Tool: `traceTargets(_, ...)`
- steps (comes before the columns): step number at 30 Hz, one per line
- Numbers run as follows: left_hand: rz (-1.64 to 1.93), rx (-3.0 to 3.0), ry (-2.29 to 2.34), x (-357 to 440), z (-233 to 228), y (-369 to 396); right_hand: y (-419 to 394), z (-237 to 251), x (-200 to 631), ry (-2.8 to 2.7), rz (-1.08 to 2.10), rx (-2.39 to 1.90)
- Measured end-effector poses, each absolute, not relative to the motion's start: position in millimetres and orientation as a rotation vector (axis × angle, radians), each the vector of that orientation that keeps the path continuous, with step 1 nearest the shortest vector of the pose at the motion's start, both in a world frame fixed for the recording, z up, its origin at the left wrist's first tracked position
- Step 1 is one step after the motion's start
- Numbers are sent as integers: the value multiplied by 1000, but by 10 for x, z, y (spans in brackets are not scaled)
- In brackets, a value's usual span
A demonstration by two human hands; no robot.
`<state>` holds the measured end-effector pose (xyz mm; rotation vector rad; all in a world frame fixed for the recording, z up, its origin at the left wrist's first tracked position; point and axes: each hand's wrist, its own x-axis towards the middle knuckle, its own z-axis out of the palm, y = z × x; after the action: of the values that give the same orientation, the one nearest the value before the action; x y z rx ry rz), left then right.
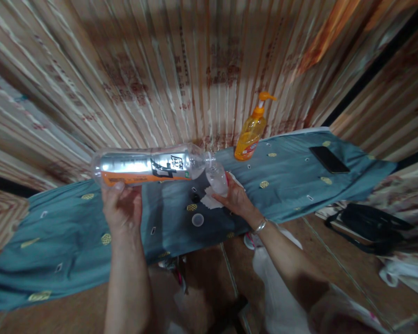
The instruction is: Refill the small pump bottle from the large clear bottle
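Observation:
My left hand (122, 204) is wrapped round the base end of a large clear plastic bottle (144, 164) with a silver and orange label. The bottle lies level in the air, its uncapped mouth pointing right. At that mouth, my right hand (237, 197) grips a small clear plastic cup (217, 180), tilted toward the bottle. The cup's rim appears to touch or nearly touch the bottle neck. A crumpled white tissue (211, 200) shows below the cup. On the cloth beneath lies a small round translucent lid (198, 220).
An orange pump bottle (251, 137) stands at the back of the table covered by a teal cloth (73, 236). A black phone (329, 159) lies at the right. Patterned curtain (153, 83) hangs behind; a black bag (372, 225) rests lower right.

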<state>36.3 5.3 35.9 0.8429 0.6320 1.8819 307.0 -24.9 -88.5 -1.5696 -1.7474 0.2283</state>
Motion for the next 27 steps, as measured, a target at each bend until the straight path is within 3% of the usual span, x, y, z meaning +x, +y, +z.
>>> traceTargets(27, 1887, 915, 647, 346, 332, 51, -230, -952, 3091, -1760, 198, -1536)
